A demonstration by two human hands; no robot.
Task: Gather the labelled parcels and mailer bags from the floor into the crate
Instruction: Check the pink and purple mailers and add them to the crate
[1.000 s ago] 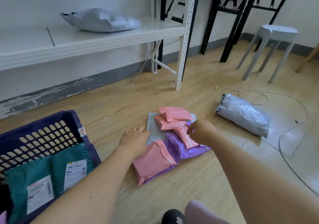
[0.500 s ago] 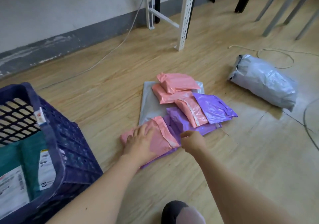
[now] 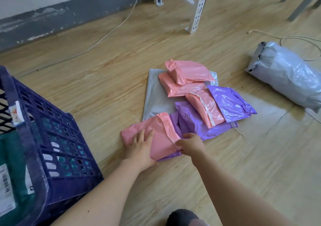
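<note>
Pink glossy plastic sits under both hands: the nearest pink mailer bag (image 3: 161, 135) lies at the near edge of a pile on the wood-grain floor (image 3: 104, 86), resting partly on a purple bag. The left hand (image 3: 140, 147) lies flat on its near end with the fingers spread, pressing rather than gripping. The right hand (image 3: 191, 145) has its fingers curled and pinches the bag's right edge by the folded flap. It looks like the start of a lift, but the bag is not yet off the floor. The dark blue plastic lattice crate (image 3: 60, 138) stands just to the left of the pile. It already holds teal mailer bags (image 3: 13, 149) with white printed labels, so some of the gathering is done. Most of it appears to remain. Three other pink mailer bags (image 3: 189, 72), two purple mailer bags (image 3: 231, 102) and a flat grey mailer bag (image 3: 156, 100) beneath them are all on the floor. A bulky silver-grey mailer bag (image 3: 286, 78) lies well apart to the right. No labels show on the pile's upper faces, so I cannot tell whether those bags are labelled.
</note>
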